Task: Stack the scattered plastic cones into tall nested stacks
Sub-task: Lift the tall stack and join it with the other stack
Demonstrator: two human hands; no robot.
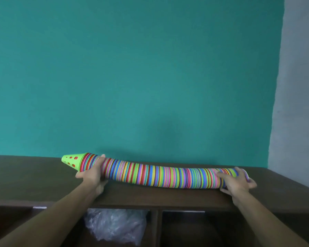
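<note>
On the wooden shelf top (pixel 168 196), the long cone stack (pixel 161 177) lies sideways, left hand (pixel 92 175) and right hand (pixel 237 182) fingers curled round its ends.

Dark wooden shelf (pixel 168 198) — crumpled plastic bag (pixel 114 227) beneath — teal wall (pixel 132 77).

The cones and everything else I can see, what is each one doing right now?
Cone stack: nested, lying sideways along the shelf top, green cone at its left end.
Left hand: fingers curled round the stack near the green end.
Right hand: grips the stack's right end.
Shelf top: bears the stack.
Plastic bag: crumpled in the compartment below.
</note>
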